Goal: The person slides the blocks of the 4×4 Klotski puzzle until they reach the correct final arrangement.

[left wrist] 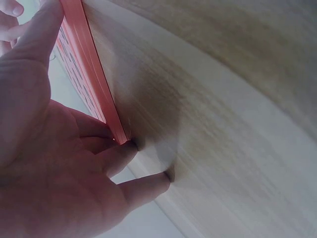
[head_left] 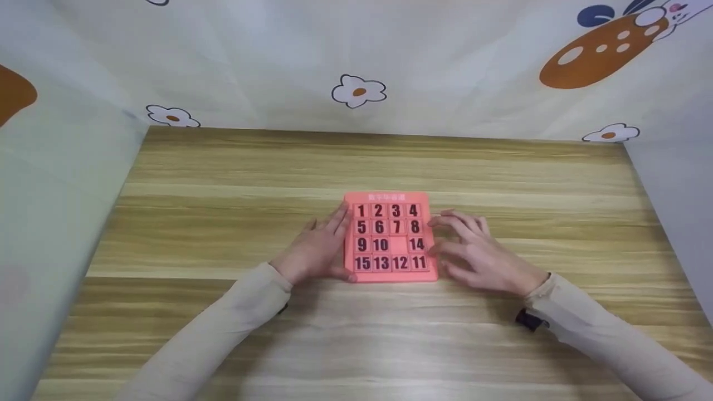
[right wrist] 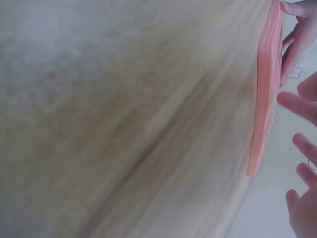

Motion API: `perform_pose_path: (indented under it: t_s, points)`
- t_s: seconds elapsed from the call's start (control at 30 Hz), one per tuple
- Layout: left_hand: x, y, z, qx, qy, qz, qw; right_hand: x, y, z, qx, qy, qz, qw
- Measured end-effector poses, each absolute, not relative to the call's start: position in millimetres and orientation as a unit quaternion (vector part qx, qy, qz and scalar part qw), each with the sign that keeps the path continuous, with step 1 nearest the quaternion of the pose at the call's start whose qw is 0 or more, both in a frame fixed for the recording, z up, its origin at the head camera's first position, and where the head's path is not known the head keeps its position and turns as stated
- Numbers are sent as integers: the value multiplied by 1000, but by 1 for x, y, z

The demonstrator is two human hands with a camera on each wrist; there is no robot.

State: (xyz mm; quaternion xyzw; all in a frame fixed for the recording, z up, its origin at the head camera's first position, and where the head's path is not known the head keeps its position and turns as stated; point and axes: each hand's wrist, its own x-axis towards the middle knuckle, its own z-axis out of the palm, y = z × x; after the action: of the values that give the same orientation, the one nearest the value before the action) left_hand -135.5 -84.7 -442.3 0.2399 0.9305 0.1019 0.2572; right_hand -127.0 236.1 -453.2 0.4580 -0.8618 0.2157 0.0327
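Observation:
A pink number slide puzzle [head_left: 390,275] lies flat on the wooden table, with black numbers on its tiles. The top rows run 1 to 8. The third row shows 9, 10, a gap [head_left: 398,244] and the 14 tile [head_left: 416,244]; below are 15, 13, 12 and 11. My left hand [head_left: 315,250] rests along the puzzle's left edge, fingers fairly straight, thumb at the lower left corner. Two of its fingertips reach the tabletop in the left wrist view. At the right edge, my right hand [head_left: 482,256] has loosely bent, spread fingers, one fingertip close beside the 14 tile.
The wood-grain table [head_left: 234,184] extends around the puzzle on every side. A pale cloth [head_left: 267,67] with flower and carrot prints hangs behind it, with pale walls left and right. A small black device [head_left: 530,320] sits under my right wrist.

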Motion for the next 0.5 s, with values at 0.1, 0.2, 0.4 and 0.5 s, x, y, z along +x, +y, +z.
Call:
perform_pose_path:
  t_s: [0.1, 0.2, 0.4, 0.5]
  points:
    - [-136, -84, -442, 239, 930, 101, 259, -126, 235, -454, 453, -867, 205, 34]
    - [-135, -84, -442, 238, 930, 105, 261, -126, 231, -455, 442, -876, 191, 29]
    - [-135, -85, -441, 243, 929, 106, 256, -127, 222, -455, 456, -873, 168, -32]
    - [-136, -86, -441, 249, 929, 111, 249, -127, 225, -454, 476, -857, 194, -38]
